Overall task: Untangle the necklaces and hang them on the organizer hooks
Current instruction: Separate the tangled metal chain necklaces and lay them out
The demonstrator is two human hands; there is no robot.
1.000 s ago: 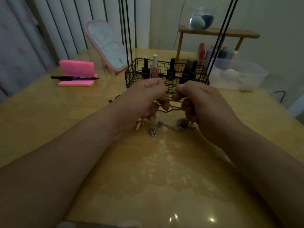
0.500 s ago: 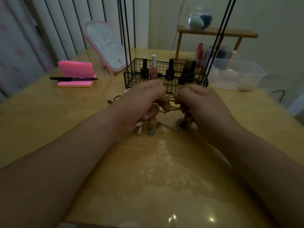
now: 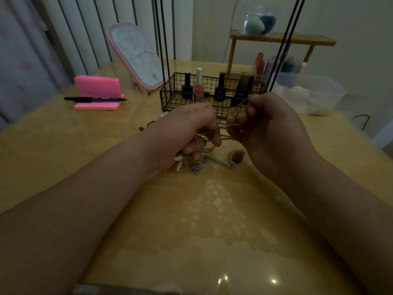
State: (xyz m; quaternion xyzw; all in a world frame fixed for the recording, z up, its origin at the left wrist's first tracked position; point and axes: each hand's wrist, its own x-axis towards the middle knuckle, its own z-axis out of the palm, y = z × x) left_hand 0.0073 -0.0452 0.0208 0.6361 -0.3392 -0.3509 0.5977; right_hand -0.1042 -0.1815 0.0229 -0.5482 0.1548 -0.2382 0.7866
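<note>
A thin gold chain (image 3: 230, 116) runs taut between my two hands above the table. My left hand (image 3: 187, 133) has its fingers curled round a bunch of the gold strands, with small white beads or pendants (image 3: 179, 162) hanging below it. My right hand (image 3: 263, 126) pinches the chain higher up, beside the basket. A silver chain (image 3: 212, 162) with a dark oval pendant (image 3: 237, 156) lies on the wooden table (image 3: 212, 220) under the hands. The black wire organizer (image 3: 170, 96) stands just behind; its thin uprights (image 3: 162, 50) rise out of view, hooks not visible.
Nail polish bottles (image 3: 198, 86) fill the organizer's basket. A pink-framed mirror (image 3: 138, 56) and pink sticky notes (image 3: 97, 90) with a black pen (image 3: 95, 99) sit at the left. A clear plastic tub (image 3: 312, 94) and a wooden shelf (image 3: 282, 39) stand at the right rear.
My right hand has lifted and moved right, pulling the gold chain taut; the oval pendant it covered now shows on the table. My left hand has stayed low.
</note>
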